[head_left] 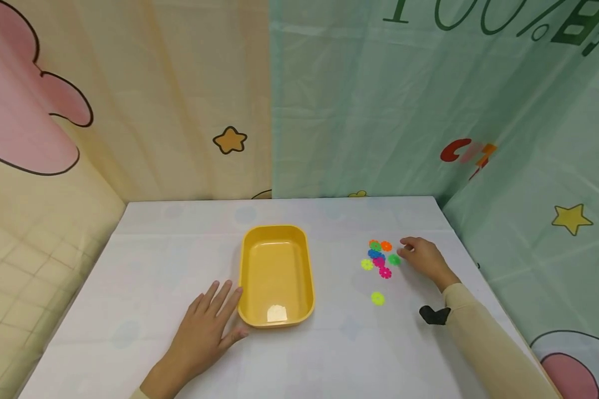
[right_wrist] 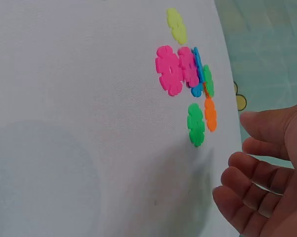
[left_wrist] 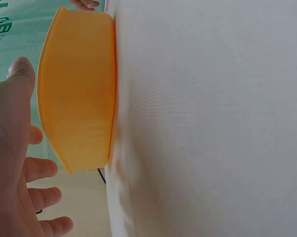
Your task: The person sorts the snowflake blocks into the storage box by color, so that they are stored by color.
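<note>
A yellow tray [head_left: 277, 271] with nothing inside stands mid-table; the left wrist view shows its outer wall [left_wrist: 79, 89]. Beside its left edge is the left hand [head_left: 202, 335], fingers spread, forefinger at the rim. Small flower-shaped plastic pieces in pink [head_left: 385, 272], blue, green [right_wrist: 196, 125], orange [right_wrist: 210, 114] and yellow lie in a loose cluster to the right of the tray. One yellow piece [head_left: 377, 298] lies apart, nearer the front. Just right of the cluster the right hand [head_left: 423, 257] hovers with loosely bent fingers [right_wrist: 237, 187], holding nothing.
A white cloth [head_left: 179, 244] covers the table. Curtains with printed figures hang behind and at both sides. A black shape [head_left: 434, 315] shows beside the right sleeve [head_left: 489, 343].
</note>
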Tool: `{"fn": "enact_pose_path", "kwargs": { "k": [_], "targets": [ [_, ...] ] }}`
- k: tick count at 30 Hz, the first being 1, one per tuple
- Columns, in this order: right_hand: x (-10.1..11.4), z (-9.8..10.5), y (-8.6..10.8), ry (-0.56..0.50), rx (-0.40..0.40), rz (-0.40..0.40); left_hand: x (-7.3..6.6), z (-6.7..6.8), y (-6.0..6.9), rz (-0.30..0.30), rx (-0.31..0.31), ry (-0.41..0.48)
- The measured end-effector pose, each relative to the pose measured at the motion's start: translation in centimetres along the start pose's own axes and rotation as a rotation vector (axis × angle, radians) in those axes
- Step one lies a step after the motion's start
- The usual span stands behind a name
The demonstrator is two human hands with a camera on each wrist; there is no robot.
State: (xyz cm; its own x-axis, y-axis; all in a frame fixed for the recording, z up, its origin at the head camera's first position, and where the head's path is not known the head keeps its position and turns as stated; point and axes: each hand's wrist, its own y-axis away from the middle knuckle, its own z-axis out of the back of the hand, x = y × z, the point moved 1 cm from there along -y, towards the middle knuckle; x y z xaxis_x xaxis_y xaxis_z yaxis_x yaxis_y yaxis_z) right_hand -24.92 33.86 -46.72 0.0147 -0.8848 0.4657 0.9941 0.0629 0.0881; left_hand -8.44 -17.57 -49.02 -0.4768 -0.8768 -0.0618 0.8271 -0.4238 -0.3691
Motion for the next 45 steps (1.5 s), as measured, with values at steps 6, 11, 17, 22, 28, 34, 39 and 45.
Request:
{"fn": "enact_pose_path", "kwargs": {
  "k": [6,11,17,22,28,34,39,45],
  "targets": [
    [-0.4,-0.7,-1.0,-0.08,0.062,-0.068,0.1,0.0,0.0,-0.001,-0.033,0.009],
    [0.2,-1.4,-0.7,-0.089,0.097,-0.085,0.3,0.1,0.0,0.002,-0.048,0.017],
    [1.6,-2.4,-0.7,-0.106,0.135,-0.096,0.4,0.2,-0.1,0.005,-0.047,0.018],
    [2.5,-3.2,-0.7,-0.07,0.119,-0.109,0.4,0.2,-0.3,-0.003,-0.039,0.019],
    [3.4,-3.8,-0.6,-0.009,0.102,-0.119,0.3,0.4,-0.5,-0.007,-0.047,0.018],
    [3.7,-3.7,-0.5,-0.042,0.101,-0.134,0.3,0.5,-0.7,-0.008,-0.044,0.032],
    [3.5,-3.4,-0.3,-0.165,0.091,-0.156,0.2,0.4,-0.7,-0.003,-0.025,0.031],
    [3.9,-2.9,-0.2,-0.309,0.078,-0.204,0.2,0.2,-0.7,0.015,0.013,0.02]
  ]
}}
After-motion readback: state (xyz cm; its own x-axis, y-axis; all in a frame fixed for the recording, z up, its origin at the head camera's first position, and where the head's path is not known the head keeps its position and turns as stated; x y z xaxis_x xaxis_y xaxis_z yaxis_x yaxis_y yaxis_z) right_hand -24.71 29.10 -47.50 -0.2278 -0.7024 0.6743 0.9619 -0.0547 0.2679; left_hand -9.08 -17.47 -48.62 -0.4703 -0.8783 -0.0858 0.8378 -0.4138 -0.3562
